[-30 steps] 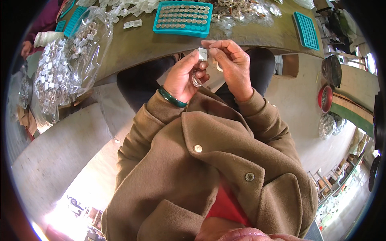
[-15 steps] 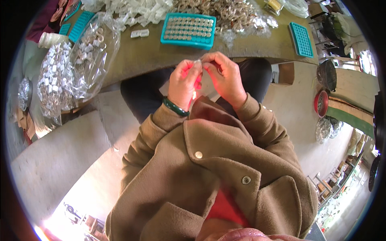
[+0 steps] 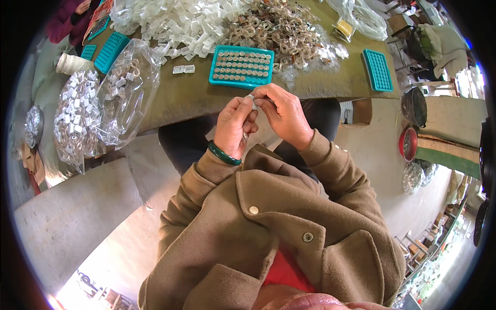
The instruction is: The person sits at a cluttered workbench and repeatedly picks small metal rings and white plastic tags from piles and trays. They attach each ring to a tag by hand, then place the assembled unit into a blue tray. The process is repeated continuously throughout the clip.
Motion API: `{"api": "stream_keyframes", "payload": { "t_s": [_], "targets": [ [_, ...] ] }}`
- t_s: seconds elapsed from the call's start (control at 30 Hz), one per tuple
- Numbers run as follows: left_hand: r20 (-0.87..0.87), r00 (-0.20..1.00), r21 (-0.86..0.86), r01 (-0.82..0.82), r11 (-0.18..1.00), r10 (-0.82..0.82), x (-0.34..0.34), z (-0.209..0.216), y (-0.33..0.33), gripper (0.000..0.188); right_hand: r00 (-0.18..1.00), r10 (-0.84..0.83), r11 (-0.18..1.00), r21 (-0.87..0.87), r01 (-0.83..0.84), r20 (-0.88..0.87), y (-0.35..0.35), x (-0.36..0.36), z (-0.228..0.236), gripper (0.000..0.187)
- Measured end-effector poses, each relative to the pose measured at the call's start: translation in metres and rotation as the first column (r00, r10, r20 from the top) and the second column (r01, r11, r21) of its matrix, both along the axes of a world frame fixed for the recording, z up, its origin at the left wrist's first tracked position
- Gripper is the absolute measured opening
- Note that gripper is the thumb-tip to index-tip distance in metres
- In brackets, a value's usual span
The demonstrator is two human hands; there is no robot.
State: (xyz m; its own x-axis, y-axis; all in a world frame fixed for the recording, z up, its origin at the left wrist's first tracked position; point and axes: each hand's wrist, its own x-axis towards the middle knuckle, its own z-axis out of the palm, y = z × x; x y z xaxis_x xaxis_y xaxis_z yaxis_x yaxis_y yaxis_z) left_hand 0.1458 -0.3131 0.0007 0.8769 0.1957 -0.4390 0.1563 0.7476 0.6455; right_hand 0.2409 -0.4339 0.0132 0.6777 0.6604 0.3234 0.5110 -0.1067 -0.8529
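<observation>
My left hand (image 3: 235, 126) and my right hand (image 3: 281, 116) meet just in front of the table edge, fingertips pinched together on a small clear plastic piece (image 3: 251, 98). A green bangle (image 3: 223, 154) circles my left wrist. Both arms wear brown coat sleeves. Right beyond the fingers lies a teal tray (image 3: 242, 66) filled with rows of small round metal parts. Behind it sit a heap of white plastic pieces (image 3: 178, 20) and a heap of clear rings (image 3: 276, 26).
An olive-green table (image 3: 181, 95) runs across the top. Clear bags of small parts (image 3: 98, 103) hang over its left end. An empty teal tray (image 3: 378, 70) lies at the right, more teal trays (image 3: 109, 51) at the left. Another person's sleeve (image 3: 64, 20) shows top left. Red bowl (image 3: 408, 144) on the floor.
The view has tilted so the table and trays sit lower and closer. My hands stay together on the small piece, now just in front of the teal tray.
</observation>
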Motion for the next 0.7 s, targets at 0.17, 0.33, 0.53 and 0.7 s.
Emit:
{"api": "stream_keyframes", "payload": {
  "t_s": [0.17, 0.33, 0.53, 0.7],
  "targets": [
    [-0.003, 1.000, 0.205, -0.003, 0.979, 0.004, 0.007, 0.008, 0.015, 0.022, 0.965, 0.230, 0.957, -0.150, -0.247, -0.122, 0.008, 0.045, 0.031, 0.012],
    [0.077, 0.997, 0.062, -0.023, 0.998, 0.018, 0.010, 0.015, 0.039, 0.032, 0.949, 0.033, 0.969, -0.243, 0.047, 0.315, 0.048, 0.117, 0.055, 0.018],
    [0.104, 0.993, 0.241, -0.073, 0.968, 0.049, 0.011, 0.012, 0.043, 0.023, 0.801, 0.152, 0.846, -0.496, 0.198, 0.580, 0.116, 0.147, 0.037, 0.015],
    [0.148, 0.986, 0.122, -0.094, 0.988, 0.076, 0.005, 0.016, 0.054, 0.018, 0.825, 0.144, 0.834, -0.517, 0.196, 0.546, 0.133, 0.157, 0.026, 0.019]
  ]
}}
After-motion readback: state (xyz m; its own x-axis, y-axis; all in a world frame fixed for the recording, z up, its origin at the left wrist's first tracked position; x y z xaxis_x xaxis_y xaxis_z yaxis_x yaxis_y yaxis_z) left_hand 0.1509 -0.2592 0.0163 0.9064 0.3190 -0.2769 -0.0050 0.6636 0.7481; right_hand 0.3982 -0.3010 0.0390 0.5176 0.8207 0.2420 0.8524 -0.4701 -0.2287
